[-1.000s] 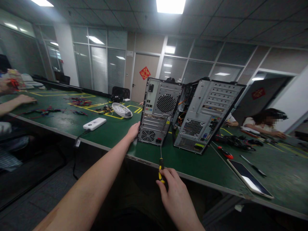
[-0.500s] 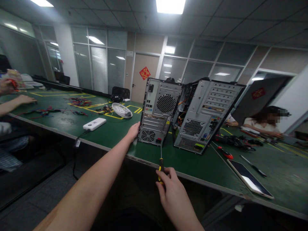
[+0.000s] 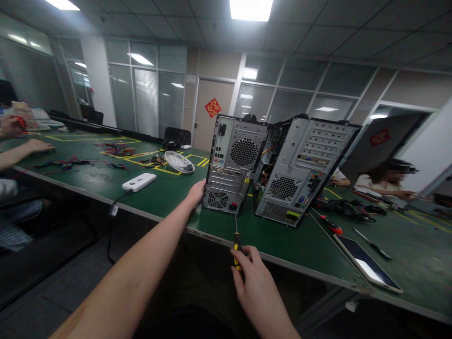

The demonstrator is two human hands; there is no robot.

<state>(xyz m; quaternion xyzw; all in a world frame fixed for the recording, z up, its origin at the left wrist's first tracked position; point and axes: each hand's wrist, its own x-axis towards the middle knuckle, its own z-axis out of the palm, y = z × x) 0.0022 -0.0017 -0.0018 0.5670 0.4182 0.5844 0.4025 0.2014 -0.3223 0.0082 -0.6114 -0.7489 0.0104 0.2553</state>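
Observation:
In the head view a computer tower (image 3: 231, 165) stands upright on the green table, its rear panel with fan grille, ports and slots turned towards me. My left hand (image 3: 196, 194) holds the tower's lower left side, and most of its fingers are hidden along that side. Between the fingers and thumb of my right hand (image 3: 249, 270) is the handle of a black and yellow screwdriver (image 3: 237, 241). Its shaft points up to the bottom edge of the rear panel, below the red switch; whether the tip sits in a screw is too small to tell.
A second tower (image 3: 293, 174) stands close on the right. Right of it are a red screwdriver (image 3: 331, 224), a phone (image 3: 367, 263), a black pen-like tool (image 3: 372, 244) and dark cables (image 3: 348, 208). Leftward lie a white power bank (image 3: 139, 182) and a white basket (image 3: 179, 162). People sit at both sides.
My right hand and the screwdriver handle have shifted very slightly to the right. The left hand and both towers keep their places. The person at right has moved their head and hand slightly.

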